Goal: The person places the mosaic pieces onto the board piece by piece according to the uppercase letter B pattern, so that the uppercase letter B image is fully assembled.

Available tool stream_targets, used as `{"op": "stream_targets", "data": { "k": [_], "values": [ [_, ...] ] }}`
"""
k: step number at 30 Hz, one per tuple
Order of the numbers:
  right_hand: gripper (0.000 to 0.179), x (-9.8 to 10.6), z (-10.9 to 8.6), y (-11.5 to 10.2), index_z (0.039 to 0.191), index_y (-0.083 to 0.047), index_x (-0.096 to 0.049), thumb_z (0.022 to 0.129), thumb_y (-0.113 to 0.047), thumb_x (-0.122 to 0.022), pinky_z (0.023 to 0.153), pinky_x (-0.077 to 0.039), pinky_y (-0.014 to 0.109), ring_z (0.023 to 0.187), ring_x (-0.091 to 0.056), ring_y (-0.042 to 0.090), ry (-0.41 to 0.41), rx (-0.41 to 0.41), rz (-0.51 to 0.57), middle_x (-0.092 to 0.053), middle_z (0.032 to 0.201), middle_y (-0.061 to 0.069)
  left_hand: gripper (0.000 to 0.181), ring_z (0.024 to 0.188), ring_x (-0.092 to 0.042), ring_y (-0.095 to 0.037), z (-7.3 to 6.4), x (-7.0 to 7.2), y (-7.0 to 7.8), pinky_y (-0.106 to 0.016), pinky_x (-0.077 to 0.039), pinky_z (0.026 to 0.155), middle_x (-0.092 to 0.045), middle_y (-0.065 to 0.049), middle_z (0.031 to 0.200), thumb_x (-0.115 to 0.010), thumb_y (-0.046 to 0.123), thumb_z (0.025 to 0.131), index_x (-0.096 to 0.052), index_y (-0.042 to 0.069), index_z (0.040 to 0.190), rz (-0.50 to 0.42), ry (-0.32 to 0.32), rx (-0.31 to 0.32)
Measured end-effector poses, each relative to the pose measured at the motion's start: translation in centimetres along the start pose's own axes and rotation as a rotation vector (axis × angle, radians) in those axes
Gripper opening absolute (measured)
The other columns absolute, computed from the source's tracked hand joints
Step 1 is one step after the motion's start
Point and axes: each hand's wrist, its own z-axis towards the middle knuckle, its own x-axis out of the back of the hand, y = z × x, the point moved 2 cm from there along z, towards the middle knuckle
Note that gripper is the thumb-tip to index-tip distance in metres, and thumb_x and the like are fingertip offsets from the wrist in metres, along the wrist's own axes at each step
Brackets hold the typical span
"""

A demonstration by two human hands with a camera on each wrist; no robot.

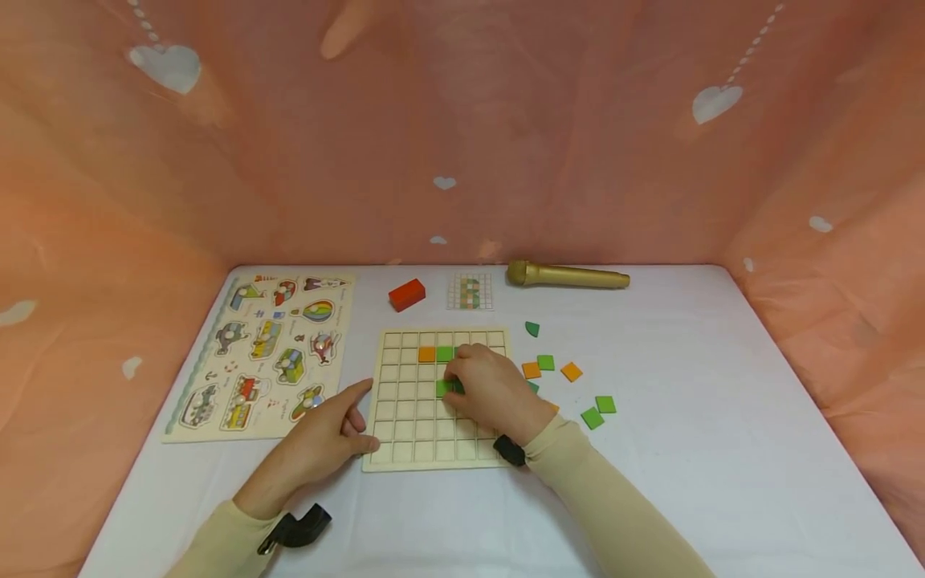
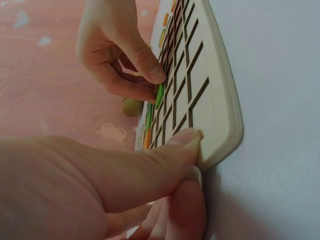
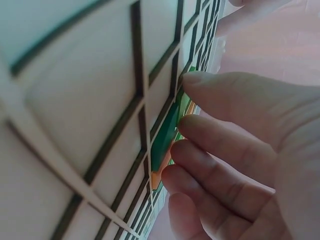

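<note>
A pale wooden grid board (image 1: 405, 456) lies on the table. My left hand (image 1: 325, 433) rests at its left edge; in the left wrist view the thumb (image 2: 182, 142) presses on the board's corner. Over the middle of the board, my right hand (image 1: 499, 389) is bent down, thumb and index fingertip at opposite sides of a light green square tile (image 1: 442, 389) lying in the grid. Beside that tile, a dark green tile (image 3: 165, 135) shows in the right wrist view. An orange tile (image 1: 427, 354) and another green tile (image 1: 444, 354) sit higher on the board. The right hand hides other cells.
Several loose orange and green tiles (image 1: 592, 417) lie right of the board. Behind it are a red block (image 1: 407, 295), a small pattern card (image 1: 470, 291) and a gold microphone (image 1: 571, 276). A picture puzzle board (image 1: 267, 361) lies at left.
</note>
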Motion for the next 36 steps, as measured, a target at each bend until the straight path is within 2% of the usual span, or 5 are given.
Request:
{"op": "stream_targets", "data": {
  "k": [4,12,26,33,36],
  "values": [
    [0.016,-0.1,0.0,-0.1,0.102,-0.013,-0.083,0.094,-0.026,-0.085,0.082,-0.058,0.033,0.094,-0.064,0.015,0.008,0.004,-0.016,-0.069,0.098,-0.002,0.090,0.082,-0.055,-0.017,-0.2,0.1,-0.1,-0.024,-0.044,0.071,-0.061,-0.006,0.100,-0.087,0.011,0.089,-0.040,0.004,0.165,-0.007,0.005,0.016],
    [0.017,0.2,0.1,0.2,0.099,-0.014,-0.082,0.096,-0.031,-0.083,0.078,-0.056,0.033,0.089,-0.059,0.015,0.011,-0.017,-0.014,-0.065,0.094,-0.003,0.089,0.082,-0.055,-0.017,-0.1,0.1,0.0,-0.025,-0.044,0.072,-0.062,-0.006,0.100,-0.087,0.010,0.089,-0.040,0.003,0.165,0.001,0.007,0.002],
    [0.021,0.5,0.1,0.4,0.098,-0.014,-0.083,0.097,-0.034,-0.082,0.081,-0.057,0.036,0.093,-0.061,0.017,0.013,-0.016,-0.029,-0.067,0.096,-0.001,0.089,0.082,-0.055,-0.017,-0.1,0.2,0.0,-0.025,-0.044,0.071,-0.061,-0.006,0.100,-0.087,0.011,0.090,-0.039,0.003,0.166,0.000,0.003,-0.002],
    [0.019,1.0,-0.1,1.4,0.099,-0.014,-0.082,0.097,-0.034,-0.082,0.078,-0.057,0.033,0.090,-0.062,0.014,0.021,-0.030,-0.009,-0.067,0.095,-0.003,0.091,0.081,-0.055,-0.016,-0.1,0.2,-0.1,-0.025,-0.044,0.070,-0.062,-0.006,0.100,-0.088,0.012,0.089,-0.039,0.002,0.165,0.000,0.000,-0.016],
    [0.019,1.4,-0.6,2.2,0.103,-0.013,-0.083,0.098,-0.032,-0.080,0.081,-0.058,0.033,0.092,-0.062,0.014,0.027,-0.070,0.027,-0.069,0.098,-0.003,0.091,0.081,-0.055,-0.016,-0.1,0.1,-0.1,-0.025,-0.044,0.070,-0.062,-0.006,0.100,-0.088,0.012,0.089,-0.039,0.002,0.165,-0.005,-0.004,-0.016]
  ]
}}
